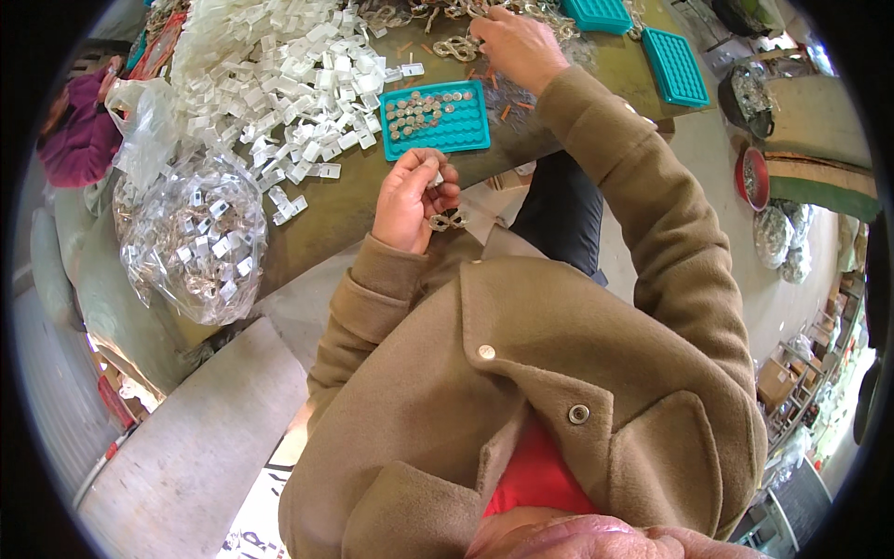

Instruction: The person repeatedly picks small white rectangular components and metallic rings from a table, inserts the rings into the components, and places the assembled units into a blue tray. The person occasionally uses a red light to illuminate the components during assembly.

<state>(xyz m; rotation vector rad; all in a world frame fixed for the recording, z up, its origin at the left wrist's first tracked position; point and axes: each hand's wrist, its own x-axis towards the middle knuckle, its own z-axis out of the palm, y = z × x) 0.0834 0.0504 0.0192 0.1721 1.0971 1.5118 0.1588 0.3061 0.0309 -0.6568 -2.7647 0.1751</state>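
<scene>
My left hand is closed, its thumb and fingers pinching a small white plastic piece. A looped, pale wire strand dangles just below those fingers. At the far side of the table, my right hand reaches in with bent fingers beside a bundle of coiled wire; what lies between its fingertips is hidden. A teal tray sits just beyond my left hand, with small round silvery discs in part of its rows. Left of the tray spreads a big heap of small white plastic cases.
A clear plastic bag full of white cases and wires rests at the table's left edge. Two more teal trays lie at the far right. Thin orange strips are scattered about. A red basin stands off to the right.
</scene>
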